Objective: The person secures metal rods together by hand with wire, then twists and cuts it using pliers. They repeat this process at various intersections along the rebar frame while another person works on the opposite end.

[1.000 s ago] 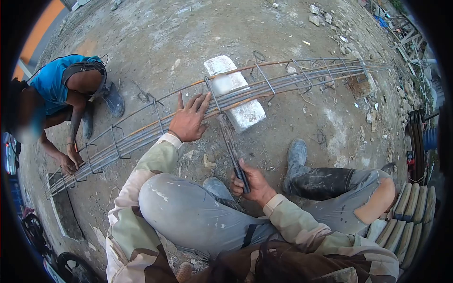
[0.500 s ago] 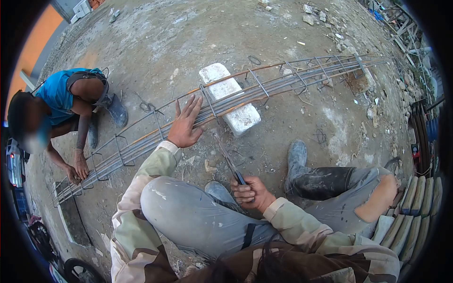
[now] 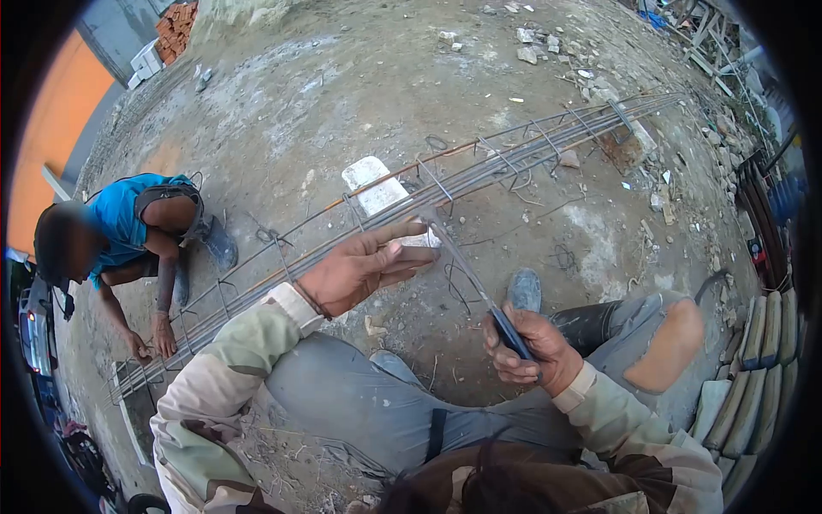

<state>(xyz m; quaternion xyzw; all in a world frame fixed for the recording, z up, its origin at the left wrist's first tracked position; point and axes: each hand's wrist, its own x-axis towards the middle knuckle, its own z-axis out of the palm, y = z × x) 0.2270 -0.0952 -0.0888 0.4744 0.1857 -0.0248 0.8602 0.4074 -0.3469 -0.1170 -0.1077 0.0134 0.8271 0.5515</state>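
Steel bars (image 3: 469,178): just beyond the left hand (image 3: 347,270), the nearer one; long axis slants away toward the right.
Tool (image 3: 467,272): slants from the right hand (image 3: 544,347) to the left fingertips.
Handle (image 3: 511,336): right hand closed round it.
Tip: left fingers partly curled beside it; grip unclear.
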